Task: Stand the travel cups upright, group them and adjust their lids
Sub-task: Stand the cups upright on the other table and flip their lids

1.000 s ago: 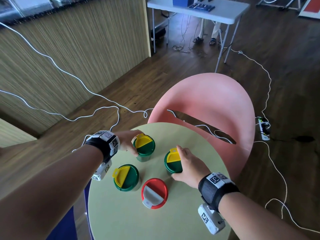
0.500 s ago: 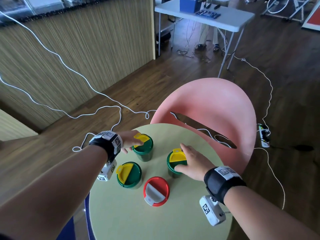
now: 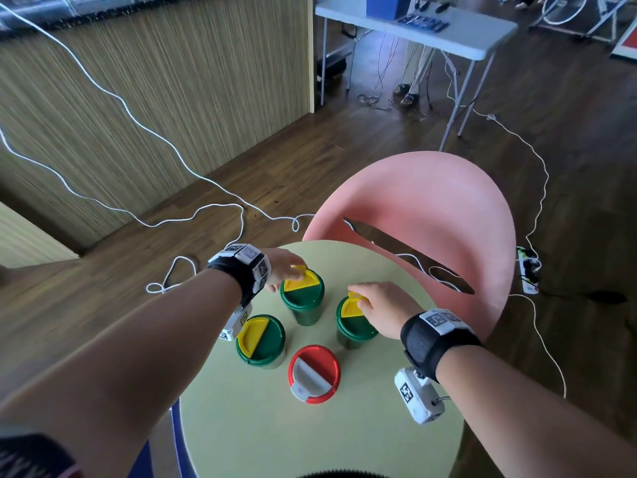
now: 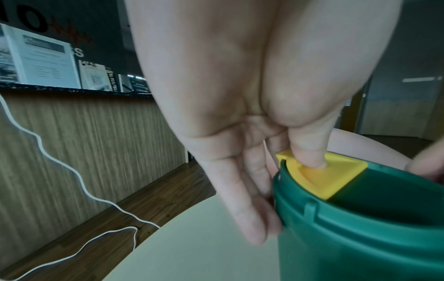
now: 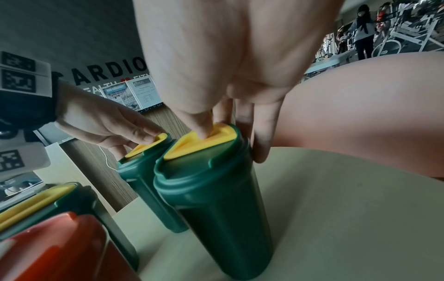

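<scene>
Four cups (image 3: 303, 300) are standing grouped on the table (image 3: 310, 439). Left hand (image 3: 281, 267) and right hand (image 3: 382, 307), fingers (image 4: 250, 218) straight, are thumbing yellow flaps (image 4: 319, 178) down; off-centre pressing is risking tipping one.

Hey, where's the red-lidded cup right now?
In the head view the red-lidded cup stands nearest the person on the round table, between the untouched green cup and the green cup under the right hand.

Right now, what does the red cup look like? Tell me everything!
The red cup is plastic-looking, with a round red lid and a grey-white flap lying flat across it. It stands upright on the pale table, nearest the person, beside a green cup. Neither the left hand nor the right hand touches it.
</scene>
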{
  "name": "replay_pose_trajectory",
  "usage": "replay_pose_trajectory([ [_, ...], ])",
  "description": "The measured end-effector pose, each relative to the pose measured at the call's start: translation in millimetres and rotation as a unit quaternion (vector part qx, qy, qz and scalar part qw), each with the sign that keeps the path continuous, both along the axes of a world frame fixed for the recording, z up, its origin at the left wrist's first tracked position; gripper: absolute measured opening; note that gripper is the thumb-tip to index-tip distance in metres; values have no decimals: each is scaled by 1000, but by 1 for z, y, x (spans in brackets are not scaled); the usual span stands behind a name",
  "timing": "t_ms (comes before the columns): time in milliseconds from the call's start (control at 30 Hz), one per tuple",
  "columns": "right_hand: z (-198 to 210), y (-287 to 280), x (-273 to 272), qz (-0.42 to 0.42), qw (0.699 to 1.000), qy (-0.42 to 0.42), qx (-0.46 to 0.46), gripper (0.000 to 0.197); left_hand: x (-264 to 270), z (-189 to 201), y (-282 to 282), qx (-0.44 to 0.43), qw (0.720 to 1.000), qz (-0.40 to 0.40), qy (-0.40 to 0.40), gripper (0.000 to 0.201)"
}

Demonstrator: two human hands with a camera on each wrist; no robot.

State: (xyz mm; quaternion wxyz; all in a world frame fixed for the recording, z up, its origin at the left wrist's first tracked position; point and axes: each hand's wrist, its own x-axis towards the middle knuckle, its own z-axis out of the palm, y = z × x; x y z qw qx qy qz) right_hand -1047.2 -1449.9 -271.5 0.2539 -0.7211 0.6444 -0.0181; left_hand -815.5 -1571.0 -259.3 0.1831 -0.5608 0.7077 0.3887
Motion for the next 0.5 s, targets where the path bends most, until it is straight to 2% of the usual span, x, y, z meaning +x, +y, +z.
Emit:
replay_pose_trajectory([
  [200, -1, 0, 1, 6, 1000, 7, -4, 44, -6, 4, 6, -29, 998, -49, -18, 49],
  [300, 0, 1, 1, 9, 1000, 10, -1, 45, -1, 7, 11, -62, 997, -34, -22, 54],
  [400, 1, 2, 1, 8, 1000, 9, 1, 46, 12, 12, 19, -120, 992, -24, -26, 52],
  [500, 0, 1, 0, -1, 1000, 1, 7, 45, 30, 17, 33, -137, 990, -4, -14, 50],
])
